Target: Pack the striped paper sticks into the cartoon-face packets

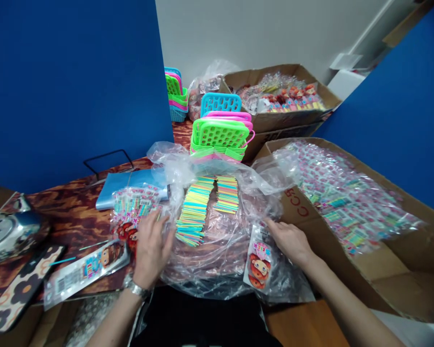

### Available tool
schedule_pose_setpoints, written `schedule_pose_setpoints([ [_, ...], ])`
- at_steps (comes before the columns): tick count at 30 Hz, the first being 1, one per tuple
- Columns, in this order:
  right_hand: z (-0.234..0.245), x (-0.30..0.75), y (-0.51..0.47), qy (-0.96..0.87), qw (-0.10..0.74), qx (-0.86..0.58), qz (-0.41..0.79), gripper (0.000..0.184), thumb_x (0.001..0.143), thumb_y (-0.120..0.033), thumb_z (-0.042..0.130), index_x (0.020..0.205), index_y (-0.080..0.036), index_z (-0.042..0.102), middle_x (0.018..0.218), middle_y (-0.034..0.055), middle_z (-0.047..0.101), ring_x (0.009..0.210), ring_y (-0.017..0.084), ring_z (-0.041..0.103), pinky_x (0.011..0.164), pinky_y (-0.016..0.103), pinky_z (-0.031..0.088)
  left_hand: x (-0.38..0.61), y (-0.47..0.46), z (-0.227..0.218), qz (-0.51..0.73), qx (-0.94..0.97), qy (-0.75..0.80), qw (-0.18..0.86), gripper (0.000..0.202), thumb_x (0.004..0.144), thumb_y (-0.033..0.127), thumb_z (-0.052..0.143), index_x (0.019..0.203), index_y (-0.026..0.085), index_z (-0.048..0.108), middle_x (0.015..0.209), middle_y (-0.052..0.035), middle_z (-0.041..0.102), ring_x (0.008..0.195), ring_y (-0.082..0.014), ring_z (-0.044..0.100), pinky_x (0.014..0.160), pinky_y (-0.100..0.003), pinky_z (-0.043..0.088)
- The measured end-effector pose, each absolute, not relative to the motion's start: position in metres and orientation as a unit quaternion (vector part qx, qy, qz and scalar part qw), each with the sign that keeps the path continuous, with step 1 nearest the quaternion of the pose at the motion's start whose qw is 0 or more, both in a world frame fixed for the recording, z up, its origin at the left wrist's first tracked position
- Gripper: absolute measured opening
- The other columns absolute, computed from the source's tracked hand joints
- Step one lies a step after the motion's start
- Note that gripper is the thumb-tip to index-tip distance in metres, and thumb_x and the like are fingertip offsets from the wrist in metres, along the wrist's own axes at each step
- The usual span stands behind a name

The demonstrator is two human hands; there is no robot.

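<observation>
A big clear plastic bag (235,193) lies open in front of me, and rows of thin coloured sticks (197,209) lie in it. My left hand (152,248), with a watch on its wrist, rests palm down with fingers spread on the bag's left edge, beside a pile of small packets (135,207) printed with cartoon faces. My right hand (291,241) lies at the bag's right side, its fingers curled on the plastic just above a single cartoon packet (259,262). I cannot make out whether it pinches the packet or the bag.
A stack of green, pink and blue plastic baskets (222,132) stands behind the bag. Cardboard boxes (383,270) full of packets sit right and back right. At left are a long packet (87,272), a metal lid (10,231), a flowered phone case (20,286) and blue sheets (130,183).
</observation>
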State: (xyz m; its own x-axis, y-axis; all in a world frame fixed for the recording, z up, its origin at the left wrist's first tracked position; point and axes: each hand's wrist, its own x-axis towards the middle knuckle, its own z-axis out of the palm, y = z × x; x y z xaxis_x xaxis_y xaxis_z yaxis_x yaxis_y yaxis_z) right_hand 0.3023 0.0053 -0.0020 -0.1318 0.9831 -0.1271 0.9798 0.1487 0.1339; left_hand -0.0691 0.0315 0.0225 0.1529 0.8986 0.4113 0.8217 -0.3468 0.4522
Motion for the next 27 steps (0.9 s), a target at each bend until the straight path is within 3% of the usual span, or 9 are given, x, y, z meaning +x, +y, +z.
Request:
schedule_pose_setpoints([
  [3, 0.024, 0.293, 0.005, 0.774, 0.045, 0.631, 0.005, 0.020, 0.087, -0.021, 0.041, 0.097, -0.023, 0.057, 0.083, 0.0051, 0.067, 0.079, 0.019, 0.060, 0.068, 0.026, 0.040, -0.023, 0.015, 0.024, 0.337, 0.766, 0.485, 0.254, 0.044, 0.084, 0.027, 0.050, 0.126, 0.016, 0.039, 0.124, -0.0136, 0.052, 0.116, -0.0234, 0.048, 0.097, -0.040, 0.040],
  [5, 0.043, 0.285, 0.006, 0.790, -0.022, 0.612, -0.008, 0.020, 0.088, -0.026, 0.039, 0.092, -0.023, 0.059, 0.082, 0.0047, 0.065, 0.078, 0.017, 0.059, 0.068, 0.025, 0.042, 0.007, 0.007, 0.021, 0.330, 0.763, 0.431, 0.352, 0.047, 0.083, 0.028, 0.051, 0.127, 0.017, 0.039, 0.125, -0.0132, 0.052, 0.116, -0.0236, 0.048, 0.096, -0.041, 0.041],
  [10, 0.075, 0.263, 0.011, 0.811, -0.156, 0.558, -0.081, 0.023, 0.090, -0.029, 0.036, 0.090, -0.021, 0.058, 0.079, 0.0049, 0.061, 0.073, 0.015, 0.059, 0.066, 0.024, 0.045, 0.053, 0.011, 0.010, 0.346, 0.718, 0.393, 0.458, 0.045, 0.080, 0.030, 0.056, 0.122, 0.017, 0.047, 0.122, -0.0117, 0.055, 0.113, -0.0244, 0.050, 0.096, -0.040, 0.041],
  [14, 0.069, 0.253, 0.018, 0.810, -0.190, 0.545, -0.098, 0.020, 0.090, -0.027, 0.039, 0.093, -0.020, 0.057, 0.080, 0.0050, 0.062, 0.075, 0.014, 0.059, 0.068, 0.023, 0.045, 0.059, 0.022, 0.007, 0.351, 0.707, 0.388, 0.476, 0.035, 0.080, 0.030, 0.056, 0.113, 0.019, 0.056, 0.112, -0.0092, 0.062, 0.104, -0.0226, 0.056, 0.092, -0.037, 0.044],
  [19, 0.039, 0.264, 0.034, 0.794, -0.112, 0.596, 0.038, 0.021, 0.088, -0.026, 0.042, 0.093, -0.023, 0.062, 0.094, 0.0065, 0.064, 0.084, 0.018, 0.059, 0.067, 0.026, 0.046, 0.054, 0.027, -0.002, 0.373, 0.715, 0.425, 0.411, 0.044, 0.079, 0.026, 0.056, 0.122, 0.018, 0.049, 0.126, -0.0116, 0.052, 0.118, -0.0249, 0.045, 0.101, -0.044, 0.036],
  [21, 0.038, 0.265, 0.036, 0.794, -0.125, 0.592, 0.048, 0.020, 0.087, -0.025, 0.043, 0.094, -0.024, 0.062, 0.105, 0.0076, 0.062, 0.092, 0.020, 0.057, 0.072, 0.029, 0.047, 0.052, 0.028, -0.005, 0.375, 0.716, 0.425, 0.407, 0.045, 0.079, 0.024, 0.056, 0.123, 0.017, 0.047, 0.127, -0.0121, 0.050, 0.120, -0.0248, 0.043, 0.102, -0.044, 0.035],
  [25, 0.058, 0.249, 0.028, 0.814, -0.212, 0.533, -0.088, 0.019, 0.088, -0.025, 0.044, 0.097, -0.022, 0.060, 0.090, 0.0056, 0.065, 0.082, 0.016, 0.060, 0.073, 0.026, 0.047, 0.052, 0.029, 0.000, 0.383, 0.715, 0.415, 0.412, 0.043, 0.079, 0.026, 0.056, 0.121, 0.017, 0.050, 0.124, -0.0118, 0.053, 0.116, -0.0237, 0.046, 0.100, -0.040, 0.036],
  [27, 0.069, 0.238, 0.023, 0.807, -0.253, 0.515, -0.137, 0.017, 0.087, -0.025, 0.045, 0.094, -0.021, 0.059, 0.084, 0.0038, 0.066, 0.078, 0.015, 0.061, 0.071, 0.024, 0.047, 0.052, 0.028, 0.006, 0.377, 0.711, 0.420, 0.419, 0.031, 0.081, 0.026, 0.055, 0.110, 0.017, 0.057, 0.112, -0.0101, 0.061, 0.106, -0.0225, 0.053, 0.093, -0.037, 0.041],
])
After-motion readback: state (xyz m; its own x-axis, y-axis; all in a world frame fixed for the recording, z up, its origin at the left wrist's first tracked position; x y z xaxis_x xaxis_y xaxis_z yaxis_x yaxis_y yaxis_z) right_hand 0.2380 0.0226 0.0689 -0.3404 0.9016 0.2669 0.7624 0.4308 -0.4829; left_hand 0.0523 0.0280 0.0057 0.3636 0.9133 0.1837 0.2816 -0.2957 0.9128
